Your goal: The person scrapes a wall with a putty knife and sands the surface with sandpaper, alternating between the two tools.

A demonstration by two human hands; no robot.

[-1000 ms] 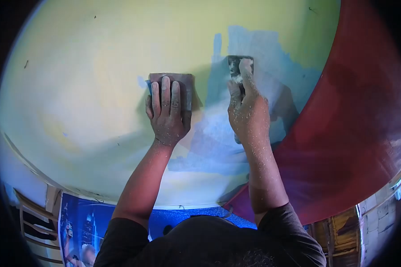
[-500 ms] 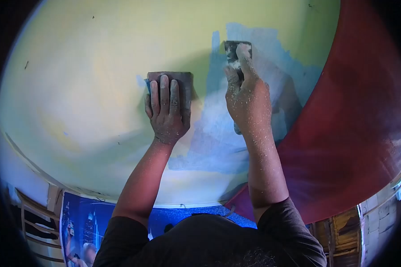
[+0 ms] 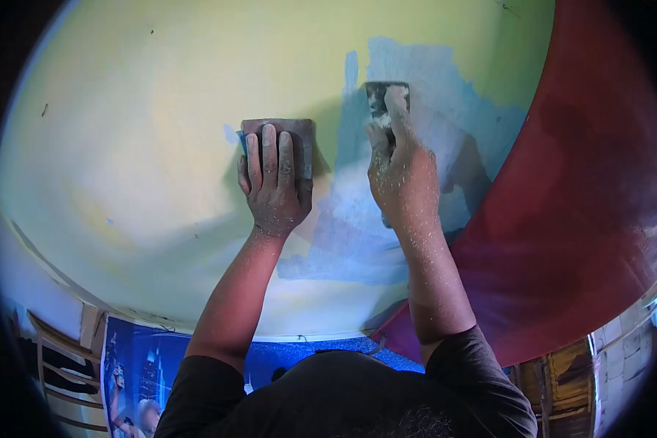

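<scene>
Overhead, a person's two bare hands work a curved painted surface, matte and pale yellow-green. The left hand lies flat and unclenched, fingers stretched out side by side, pressing a sanding block against the paint. The block is rectangular, dull brown and grainy, and shows beyond the fingertips and beside the thumb. The right hand grips a small abrasive piece between thumb and extended forefinger. This piece is narrow, dark and caked with white powder, and it juts out past the fingertips onto a blue patch, where the top coat is rubbed through in ragged, chalky edges. White dust flecks the right hand's knuckles and forearm. Past the right hand's outer side sweeps a smooth, deep red panel; below the left elbow hangs a glossy blue poster.

Compared with half a second before, the small abrasive piece and right hand sit lower on the blue patch, drawn back toward the wrist; a second before they were lower still. The left hand and sanding block hold the same spot throughout.
</scene>
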